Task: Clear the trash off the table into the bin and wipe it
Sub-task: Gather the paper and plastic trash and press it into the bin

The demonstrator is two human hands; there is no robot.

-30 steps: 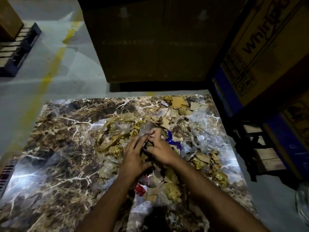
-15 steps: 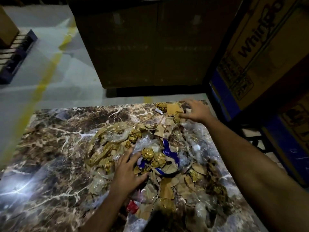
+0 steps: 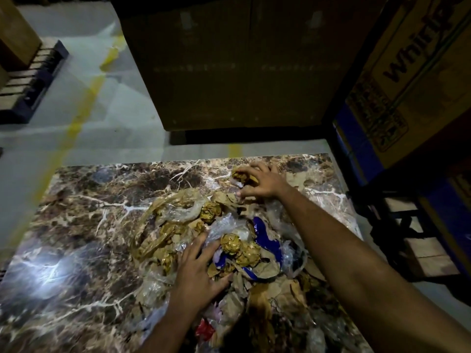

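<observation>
- Head view: our right hand [image 3: 262, 183], at the pile's middle a second ago, now curls fingers round far scraps [image 3: 242, 175].
- Left hand [image 3: 197, 271], fingers spread, presses the pile [image 3: 229, 245] on the counter [image 3: 84, 225]; gathering continues.

Both of the person's forearms are bare as far back as the view reaches, with no sleeve or cuff showing on either. The left hand [image 3: 197, 272] and the right hand [image 3: 262, 183] are bare too, without gloves. No ring, watch or band can be made out on the fingers or wrists, though the dim light blurs fine detail.
</observation>
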